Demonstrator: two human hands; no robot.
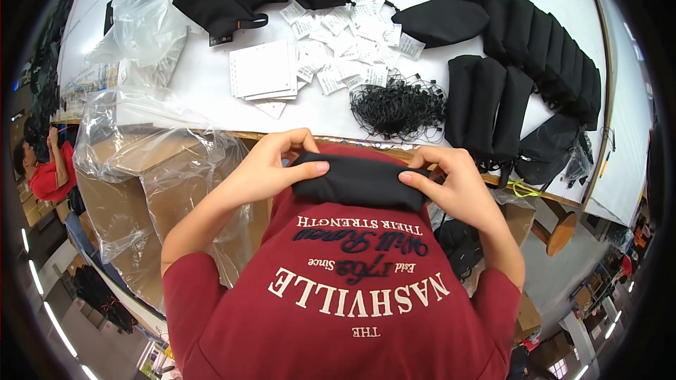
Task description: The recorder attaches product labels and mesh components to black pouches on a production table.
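A black fabric pouch (pixel 360 181) lies lengthwise across my front at the table's near edge, held between both hands. My left hand (pixel 278 162) grips its left end, thumb on top and fingers curled behind. At the other end my right hand (pixel 451 179) pinches it the same way. The fingertips behind the pouch are partly hidden. Just beyond it on the table sit a tangled heap of black tag strings (pixel 398 109), a scatter of white printed labels (pixel 345 46) and a stack of white cards (pixel 262 70).
Rows of black pouches (pixel 539 42) stand on the white table (pixel 204 98) at the right. More black bags (pixel 218 3) lie at the far left beside clear plastic (pixel 144 14). Cardboard boxes (pixel 113 204) under plastic are left of me. Another person (pixel 53 169) is farther left.
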